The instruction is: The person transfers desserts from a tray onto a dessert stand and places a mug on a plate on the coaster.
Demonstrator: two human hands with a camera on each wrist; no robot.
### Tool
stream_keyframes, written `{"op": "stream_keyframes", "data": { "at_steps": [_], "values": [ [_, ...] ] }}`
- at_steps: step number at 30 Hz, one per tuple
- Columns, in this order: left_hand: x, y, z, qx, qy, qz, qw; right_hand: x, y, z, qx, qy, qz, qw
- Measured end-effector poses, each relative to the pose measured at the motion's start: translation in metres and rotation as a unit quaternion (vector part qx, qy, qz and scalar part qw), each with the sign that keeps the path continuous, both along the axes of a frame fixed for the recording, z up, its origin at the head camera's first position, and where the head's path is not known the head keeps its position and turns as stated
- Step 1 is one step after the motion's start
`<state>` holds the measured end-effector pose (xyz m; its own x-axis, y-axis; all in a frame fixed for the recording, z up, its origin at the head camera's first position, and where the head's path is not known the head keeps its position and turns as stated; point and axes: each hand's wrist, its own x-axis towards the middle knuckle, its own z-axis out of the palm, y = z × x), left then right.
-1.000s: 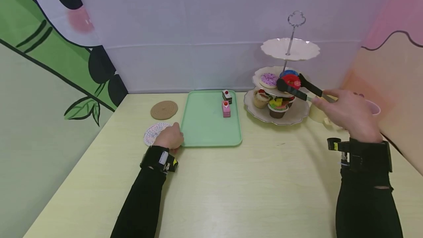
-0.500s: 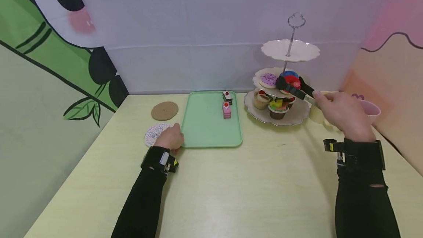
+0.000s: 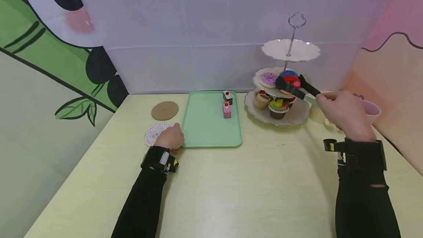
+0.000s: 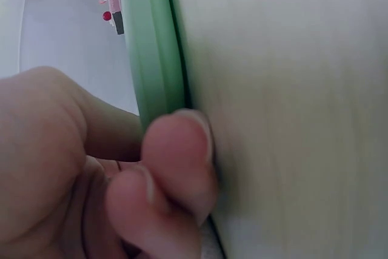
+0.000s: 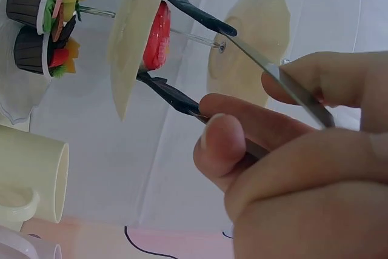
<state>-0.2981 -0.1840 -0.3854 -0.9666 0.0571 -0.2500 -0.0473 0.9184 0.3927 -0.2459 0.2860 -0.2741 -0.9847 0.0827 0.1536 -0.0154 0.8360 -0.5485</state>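
My right hand (image 3: 345,115) holds a pair of tongs (image 5: 176,95) with black tips and metal arms. Its tips stand on either side of a red doughnut (image 5: 157,37), on the middle tier of a three-tier cake stand (image 3: 302,115). A purple-topped doughnut (image 3: 268,79) and a blue one (image 3: 289,72) share that tier. At the near left corner of a green tray (image 3: 211,127), my left hand (image 3: 170,137) pinches the rim between thumb and fingers. Two small cake slices, one pink (image 3: 226,110) and one dark with white top (image 3: 227,97), sit toward the tray's right side.
Several cupcakes (image 3: 278,110) fill the stand's bottom tier. Beside it on the right are a cream mug (image 5: 36,174) and a pink cup (image 3: 371,109). A woven coaster (image 3: 164,110) and a speckled coaster (image 3: 154,132) lie left of the tray. A wall cloth hangs behind.
My right hand has shifted slightly left with the tongs, whose tips stay around the red doughnut. My left hand keeps its place at the tray's corner.
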Motion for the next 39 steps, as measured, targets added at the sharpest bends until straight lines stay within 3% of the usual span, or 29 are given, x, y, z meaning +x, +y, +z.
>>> {"op": "stream_keyframes", "data": {
  "at_steps": [20, 32, 39],
  "values": [
    [0.001, -0.001, 0.000, 0.001, 0.001, -0.001, 1.0000, 0.015, -0.007, 0.016, 0.013, 0.029, -0.028, 0.999],
    [0.002, 0.000, 0.001, -0.005, 0.001, -0.001, 1.0000, 0.016, -0.031, 0.020, 0.004, 0.000, 0.064, 0.998],
    [0.003, 0.001, 0.002, -0.005, 0.002, -0.001, 1.0000, 0.008, -0.062, 0.009, -0.016, 0.040, 0.104, 0.994]
  ]
}}
